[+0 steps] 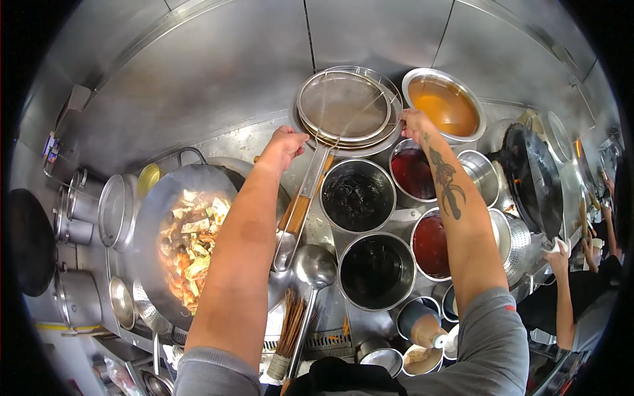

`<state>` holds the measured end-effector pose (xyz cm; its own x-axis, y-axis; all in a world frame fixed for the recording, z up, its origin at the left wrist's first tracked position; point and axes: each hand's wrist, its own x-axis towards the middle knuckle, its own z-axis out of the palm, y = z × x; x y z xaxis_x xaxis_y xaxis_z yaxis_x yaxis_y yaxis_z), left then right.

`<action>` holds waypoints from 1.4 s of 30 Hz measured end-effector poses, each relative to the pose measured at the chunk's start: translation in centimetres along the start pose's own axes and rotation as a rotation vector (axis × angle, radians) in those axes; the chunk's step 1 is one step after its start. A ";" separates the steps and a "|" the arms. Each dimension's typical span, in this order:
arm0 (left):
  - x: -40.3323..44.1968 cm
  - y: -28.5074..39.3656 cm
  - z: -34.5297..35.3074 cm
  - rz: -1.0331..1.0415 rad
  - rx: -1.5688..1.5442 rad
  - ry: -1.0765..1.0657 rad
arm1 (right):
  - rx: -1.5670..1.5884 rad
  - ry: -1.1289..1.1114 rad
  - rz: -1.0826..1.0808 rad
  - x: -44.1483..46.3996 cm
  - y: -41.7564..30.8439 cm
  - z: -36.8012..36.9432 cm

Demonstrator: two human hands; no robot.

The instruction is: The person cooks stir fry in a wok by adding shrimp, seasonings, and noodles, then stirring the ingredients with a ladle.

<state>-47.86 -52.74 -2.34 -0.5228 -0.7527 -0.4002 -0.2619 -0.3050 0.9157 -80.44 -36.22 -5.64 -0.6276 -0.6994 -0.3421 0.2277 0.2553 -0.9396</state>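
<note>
My left hand (285, 146) is closed at the left edge of a metal pot topped with stacked round strainers (343, 105). At the pot's right edge, my right hand (415, 125) has its fingers closed on the rim. The strainers' long handles (305, 198), some with wood, point toward me between my forearms. Right of the strainers is a wide bowl of orange-brown liquid (444, 105). Below my hands stand a pot of dark contents (358, 196) and a pot of red liquid (413, 170).
A large wok (148, 218) of steaming food lies at left, partly behind my left forearm. A ladle (315, 267) and a bamboo brush (290, 323) are near me. More sauce pots (376, 272) stand at centre. A dark wok (531, 178) and another person (568, 297) are at right.
</note>
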 end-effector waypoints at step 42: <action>-19.9 6.8 -9.5 0.329 -0.258 0.063 | 0.122 -0.367 -0.405 -16.8 -11.7 7.7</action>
<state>-31.51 -45.36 12.24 -0.4916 -0.8662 -0.0894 0.1266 -0.1726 0.9768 -66.88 -32.59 11.12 -0.3873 -0.9177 0.0887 0.1211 -0.1460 -0.9818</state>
